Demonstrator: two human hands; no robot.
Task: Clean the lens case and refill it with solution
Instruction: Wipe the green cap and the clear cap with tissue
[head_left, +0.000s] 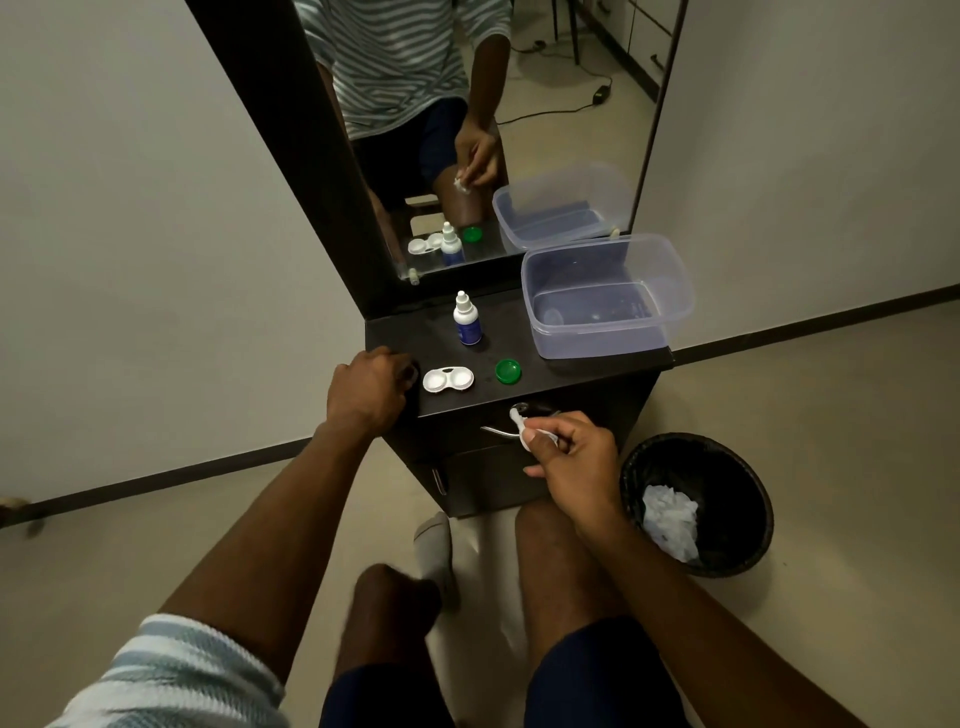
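On the cabinet top, the bottle stands behind the lens case (cap just right)

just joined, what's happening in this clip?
A seated person is cleaning a contact lens case at a small dark vanity cabinet. The right hand pinches a small white piece, likely a case cap with tissue, in front of the drawer. The left hand rests curled on the cabinet's front left corner. The white lens case sits open on top, a green cap to its right, the solution bottle behind, a clear plastic tub at right. Crumpled tissue lies in the black bin.
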